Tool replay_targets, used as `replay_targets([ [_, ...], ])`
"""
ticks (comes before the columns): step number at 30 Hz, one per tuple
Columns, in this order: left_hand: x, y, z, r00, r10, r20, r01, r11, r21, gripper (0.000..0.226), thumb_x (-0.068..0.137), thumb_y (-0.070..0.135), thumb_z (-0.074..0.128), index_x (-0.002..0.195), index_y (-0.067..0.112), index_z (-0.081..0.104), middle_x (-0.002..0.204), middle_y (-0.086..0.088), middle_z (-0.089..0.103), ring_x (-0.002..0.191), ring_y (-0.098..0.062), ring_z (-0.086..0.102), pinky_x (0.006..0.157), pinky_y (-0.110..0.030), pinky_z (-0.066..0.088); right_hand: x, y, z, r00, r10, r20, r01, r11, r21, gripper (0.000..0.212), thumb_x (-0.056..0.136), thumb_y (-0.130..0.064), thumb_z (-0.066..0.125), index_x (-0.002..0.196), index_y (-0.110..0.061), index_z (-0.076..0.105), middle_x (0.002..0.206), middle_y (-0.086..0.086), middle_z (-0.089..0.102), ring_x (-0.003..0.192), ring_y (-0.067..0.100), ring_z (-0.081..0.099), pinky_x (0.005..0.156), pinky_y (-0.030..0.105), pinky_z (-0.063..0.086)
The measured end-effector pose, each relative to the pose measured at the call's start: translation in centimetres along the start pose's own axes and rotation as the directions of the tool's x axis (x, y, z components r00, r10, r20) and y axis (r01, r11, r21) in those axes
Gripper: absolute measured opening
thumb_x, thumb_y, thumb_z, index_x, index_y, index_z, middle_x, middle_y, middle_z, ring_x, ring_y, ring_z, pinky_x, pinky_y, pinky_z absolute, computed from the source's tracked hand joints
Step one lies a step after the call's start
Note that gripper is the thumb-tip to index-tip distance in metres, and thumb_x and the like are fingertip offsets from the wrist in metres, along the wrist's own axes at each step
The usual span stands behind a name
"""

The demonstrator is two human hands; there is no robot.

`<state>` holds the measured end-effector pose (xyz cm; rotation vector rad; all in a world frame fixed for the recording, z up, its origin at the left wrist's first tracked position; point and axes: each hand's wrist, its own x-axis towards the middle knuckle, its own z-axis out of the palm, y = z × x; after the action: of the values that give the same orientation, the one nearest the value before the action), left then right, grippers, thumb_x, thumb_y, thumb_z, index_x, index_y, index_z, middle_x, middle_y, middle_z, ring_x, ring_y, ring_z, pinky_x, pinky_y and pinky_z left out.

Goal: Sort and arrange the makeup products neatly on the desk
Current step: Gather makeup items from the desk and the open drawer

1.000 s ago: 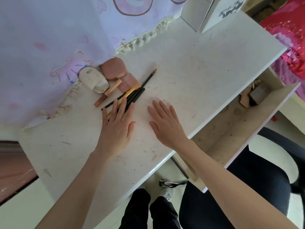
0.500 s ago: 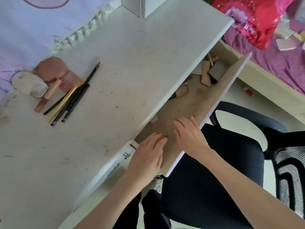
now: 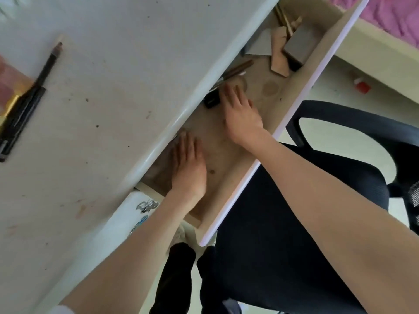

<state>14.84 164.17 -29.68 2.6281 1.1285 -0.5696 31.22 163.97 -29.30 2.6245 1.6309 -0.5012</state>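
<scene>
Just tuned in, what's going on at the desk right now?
A person is reaching into the open drawer under the desk. The right hand lies over the drawer floor with straight fingers reaching a small black item by the desk edge; whether they touch it is unclear. The left hand lies flat on the drawer floor nearer the person. Dark pencils lie together on the desktop. More items sit at the drawer's far end, including a grey block.
</scene>
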Motion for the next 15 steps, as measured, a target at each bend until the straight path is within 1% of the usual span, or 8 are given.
replay_targets([
  [2,0.0,0.3,0.4,1.000,-0.002,-0.019,0.002,1.000,0.012,0.069,0.086,0.003,0.027,0.144,0.001,-0.009,0.153,-0.018,-0.013,0.141,-0.033,-0.013,0.116,-0.045,0.000,0.6,0.5,0.1,1.000,0.003,0.013,-0.003,1.000,0.008,0.077,0.088,-0.002,0.046,0.151,-0.013,0.002,0.158,0.006,0.002,0.145,0.027,0.003,0.113,0.045,0.019],
  [3,-0.2,0.5,0.4,0.999,0.012,-0.045,-0.011,1.000,0.010,0.068,0.086,0.003,0.028,0.145,0.002,-0.005,0.154,-0.017,-0.009,0.142,-0.033,-0.008,0.116,-0.044,0.003,0.8,0.5,0.0,1.000,0.009,-0.008,-0.009,1.000,-0.009,0.076,0.087,-0.002,0.047,0.150,-0.012,0.006,0.156,0.009,0.009,0.143,0.029,0.010,0.111,0.044,0.023],
  [5,-0.7,0.8,0.3,0.994,0.036,-0.107,-0.038,0.999,-0.025,0.069,0.087,0.002,0.040,0.147,0.008,0.007,0.153,-0.016,0.005,0.140,-0.034,0.008,0.113,-0.042,0.014,1.1,0.5,-0.4,0.997,0.015,-0.074,-0.020,0.997,-0.072,0.073,0.084,-0.002,0.052,0.148,-0.011,0.017,0.146,0.015,0.024,0.134,0.031,0.024,0.101,0.043,0.032],
  [6,-0.7,0.8,0.2,0.990,0.042,-0.138,-0.048,0.998,-0.045,0.070,0.085,0.001,0.047,0.146,0.012,0.015,0.151,-0.016,0.013,0.135,-0.034,0.017,0.109,-0.042,0.021,1.4,0.5,-0.6,0.996,0.013,-0.091,-0.022,0.995,-0.100,0.072,0.082,-0.003,0.055,0.146,-0.011,0.022,0.143,0.016,0.027,0.130,0.032,0.028,0.098,0.042,0.033],
  [8,-0.1,0.7,0.3,0.982,0.042,-0.184,-0.055,0.997,-0.062,0.070,0.081,0.000,0.056,0.143,0.015,0.027,0.143,-0.016,0.026,0.126,-0.035,0.029,0.101,-0.042,0.031,1.9,1.0,-0.8,0.997,0.013,-0.081,-0.023,0.992,-0.122,0.069,0.081,-0.004,0.058,0.143,-0.013,0.029,0.143,0.016,0.027,0.129,0.033,0.028,0.097,0.042,0.033],
  [10,0.7,0.6,0.4,0.981,0.036,-0.191,-0.047,0.997,-0.057,0.062,0.080,0.000,0.060,0.136,0.015,0.038,0.134,-0.016,0.035,0.118,-0.035,0.035,0.094,-0.041,0.038,2.6,1.4,-0.8,0.999,0.014,-0.050,-0.021,0.992,-0.125,0.064,0.084,-0.004,0.055,0.142,-0.013,0.030,0.144,0.016,0.028,0.132,0.034,0.026,0.099,0.043,0.032],
  [13,1.2,0.7,0.6,0.981,0.059,-0.185,-0.073,0.995,-0.071,0.046,0.078,-0.003,0.062,0.120,0.012,0.049,0.120,-0.014,0.042,0.109,-0.033,0.041,0.081,-0.037,0.045,2.9,1.4,-0.6,0.999,0.009,-0.047,-0.018,0.984,-0.178,0.051,0.088,-0.004,0.049,0.136,-0.007,0.035,0.139,0.016,0.036,0.130,0.035,0.029,0.097,0.044,0.033],
  [15,1.0,0.7,0.8,0.974,0.078,-0.212,-0.101,0.990,-0.102,0.045,0.073,-0.006,0.066,0.113,0.010,0.054,0.113,-0.014,0.046,0.104,-0.031,0.045,0.075,-0.035,0.049,2.6,1.3,-0.6,0.999,0.009,-0.046,-0.018,0.978,-0.207,0.042,0.089,-0.002,0.046,0.130,-0.003,0.040,0.135,0.016,0.040,0.127,0.037,0.031,0.093,0.045,0.035],
])
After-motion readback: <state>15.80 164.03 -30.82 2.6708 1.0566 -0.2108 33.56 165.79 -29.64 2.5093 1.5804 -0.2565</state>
